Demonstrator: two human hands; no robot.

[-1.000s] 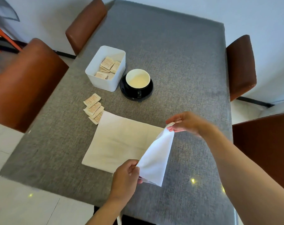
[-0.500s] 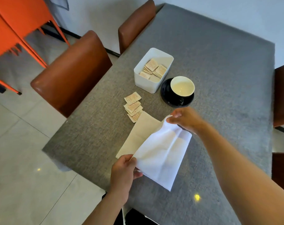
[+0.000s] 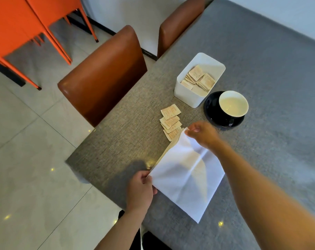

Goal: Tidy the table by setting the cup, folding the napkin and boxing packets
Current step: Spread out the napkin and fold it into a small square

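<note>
The white napkin (image 3: pixel 186 175) is lying half-folded near the table's (image 3: pixel 261 69) near-left edge — left hand (image 3: pixel 139 191) pinching its near-left corner, right hand (image 3: pixel 203 134) pinching the far corner beside loose packets (image 3: pixel 171 121); open tabletop is stretching right.

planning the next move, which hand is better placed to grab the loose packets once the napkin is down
Right: the right hand pinches the napkin corner beside the packets; the left hand is at the near edge.

The napkin (image 3: pixel 185 175) lies at lower centre on the table (image 3: pixel 261 60). Loose packets (image 3: pixel 170 121) sit just above it, the box (image 3: pixel 187 95) higher still. The cup (image 3: pixel 233 103) stands on a saucer (image 3: pixel 211 112) right of the box.
</note>
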